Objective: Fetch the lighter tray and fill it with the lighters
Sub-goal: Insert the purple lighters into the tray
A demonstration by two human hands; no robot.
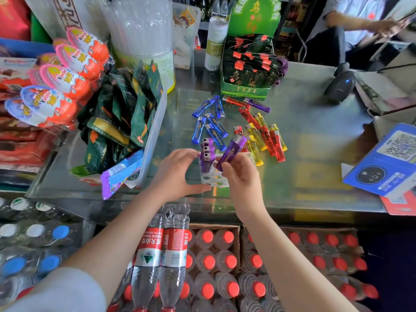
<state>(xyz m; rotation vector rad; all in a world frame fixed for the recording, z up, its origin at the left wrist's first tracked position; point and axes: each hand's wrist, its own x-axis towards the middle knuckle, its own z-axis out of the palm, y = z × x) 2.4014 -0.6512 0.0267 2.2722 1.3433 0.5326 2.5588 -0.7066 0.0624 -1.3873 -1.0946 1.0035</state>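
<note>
A white lighter tray [213, 177] with round holes sits on the glass counter near its front edge. Three purple lighters [206, 159] stand upright in its left column. My left hand [177, 172] rests against the tray's left side, thumb and fingers around it. My right hand [242, 176] holds a purple lighter [231, 152] tilted above the tray's right part. Loose blue lighters [210, 122], red lighters [270, 140] and yellow lighters [254, 140] lie scattered on the counter behind the tray. One more purple lighter [257, 105] lies further back.
A clear bin of green snack packets [126, 122] stands left of the tray. A green display box [247, 70] sits behind the lighters. A barcode scanner [341, 84] and a blue QR sign [387, 163] are on the right. Bottled water crates [213, 266] lie below the counter. A person sits at back right.
</note>
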